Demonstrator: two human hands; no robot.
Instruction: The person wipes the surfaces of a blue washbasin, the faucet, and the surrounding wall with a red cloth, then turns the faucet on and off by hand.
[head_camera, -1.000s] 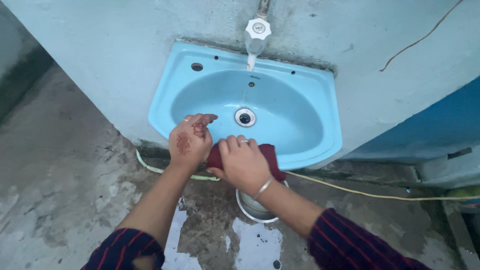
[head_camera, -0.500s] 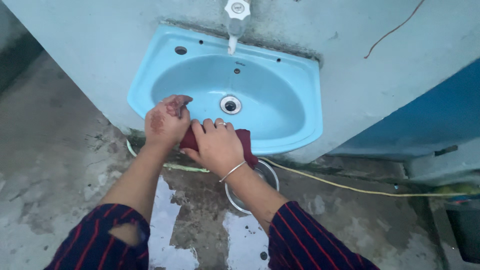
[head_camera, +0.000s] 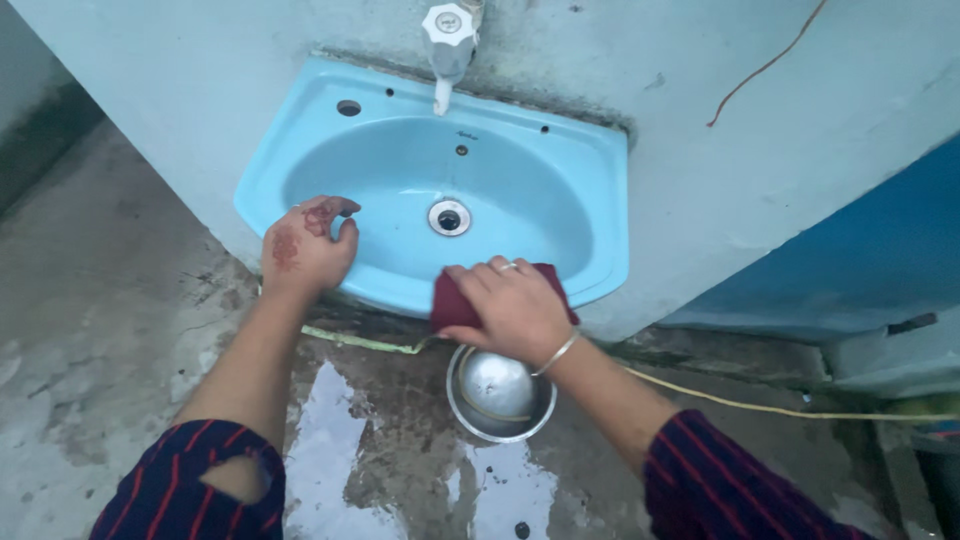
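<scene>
The dark red cloth (head_camera: 455, 302) is lying pressed against the front rim of the light blue sink (head_camera: 600, 200), a little right of the rim's middle, with one corner showing to the left of the knuckles and another edge poking out on the right. The right hand (head_camera: 512, 312) is covering most of it, fingers spread flat and curling over the rim edge, grasping the cloth against the ceramic (a thin ring is showing on one finger and a slim bangle is sitting at the wrist). The left hand (head_camera: 305, 250) is resting on the sink's front-left rim, well apart from the cloth, fingers bent loosely over the edge and gripping the rim only; reddish-brown staining is marking its back and fingertips.

Inside the basin the metal drain (head_camera: 449, 217) is sitting near the centre, and a white tap (head_camera: 444, 45) is jutting out of the pale wall above the back rim. Directly below the right hand, on the wet concrete floor (head_camera: 110, 330), a round steel bowl (head_camera: 500, 392) is standing upright. A yellowish hose (head_camera: 760, 405) is running along the foot of the wall to the right. Both forearms are coming out of dark sleeves with red stripes (head_camera: 720, 485), and the left one is showing a hole.
</scene>
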